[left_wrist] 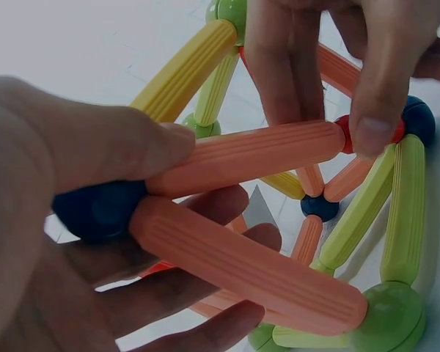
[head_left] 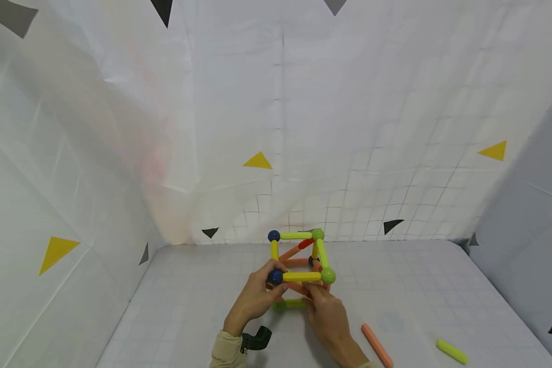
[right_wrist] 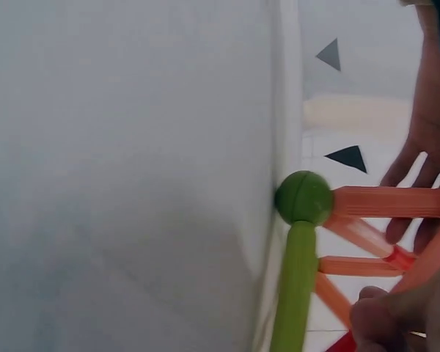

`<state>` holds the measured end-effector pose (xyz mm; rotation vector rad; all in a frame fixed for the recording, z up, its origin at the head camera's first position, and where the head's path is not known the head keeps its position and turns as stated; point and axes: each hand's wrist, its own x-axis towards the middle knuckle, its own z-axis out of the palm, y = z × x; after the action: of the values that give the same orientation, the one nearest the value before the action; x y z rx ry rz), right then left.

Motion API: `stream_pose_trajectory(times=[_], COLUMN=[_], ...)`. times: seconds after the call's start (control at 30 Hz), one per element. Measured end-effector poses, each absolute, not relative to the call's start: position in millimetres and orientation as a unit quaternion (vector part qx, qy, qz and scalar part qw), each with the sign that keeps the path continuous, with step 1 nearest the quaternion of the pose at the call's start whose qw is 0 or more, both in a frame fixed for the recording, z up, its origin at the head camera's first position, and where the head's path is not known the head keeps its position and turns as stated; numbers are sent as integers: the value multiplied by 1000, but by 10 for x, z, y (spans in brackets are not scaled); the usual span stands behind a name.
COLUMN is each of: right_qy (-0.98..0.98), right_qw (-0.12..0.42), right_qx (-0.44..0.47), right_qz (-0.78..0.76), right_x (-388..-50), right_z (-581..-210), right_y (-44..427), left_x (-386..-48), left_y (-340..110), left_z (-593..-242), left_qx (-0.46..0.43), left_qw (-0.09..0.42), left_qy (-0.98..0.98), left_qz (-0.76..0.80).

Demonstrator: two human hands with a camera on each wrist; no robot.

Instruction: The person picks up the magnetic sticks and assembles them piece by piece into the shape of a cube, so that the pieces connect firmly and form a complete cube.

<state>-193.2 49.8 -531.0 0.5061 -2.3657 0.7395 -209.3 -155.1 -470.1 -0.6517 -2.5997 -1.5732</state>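
A box-shaped frame of toy magnetic building rods and balls stands on the table, with yellow-green rods (head_left: 302, 276), orange diagonals, green balls (head_left: 328, 276) and dark blue balls (head_left: 273, 235). My left hand (head_left: 255, 296) grips its near left corner, thumb and fingers around a blue ball (left_wrist: 99, 209) and the ends of orange rods (left_wrist: 249, 264). At the near face, my right hand (head_left: 328, 314) pinches the red end (left_wrist: 345, 133) of an orange diagonal rod (left_wrist: 257, 150), close to another blue ball (left_wrist: 419, 121). Part of the frame's lower side is hidden behind the hands.
A loose orange rod (head_left: 377, 345) lies to the right of my right hand, and a short yellow-green rod (head_left: 452, 351) lies farther right. White sheet walls with yellow and dark triangles (head_left: 393, 226) rise behind and beside the table (head_left: 175, 301).
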Motion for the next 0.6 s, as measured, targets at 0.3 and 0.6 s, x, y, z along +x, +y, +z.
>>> stream_pose_trajectory(times=[0.3,0.6], right_qy=[-924,-973], right_qw=[195,-100], right_qx=[134,23], right_qz=[299,205], right_x=[-1767,-1849], right_z=[-4962,-5067], right_y=[944,1815], left_x=[-2082,-2061], left_y=[-1576,-1625], left_z=[-4682,-4647], left_qx=[-226,-222], left_qw=[19,29], left_qy=[-842,-851], left_qz=[-490,-474])
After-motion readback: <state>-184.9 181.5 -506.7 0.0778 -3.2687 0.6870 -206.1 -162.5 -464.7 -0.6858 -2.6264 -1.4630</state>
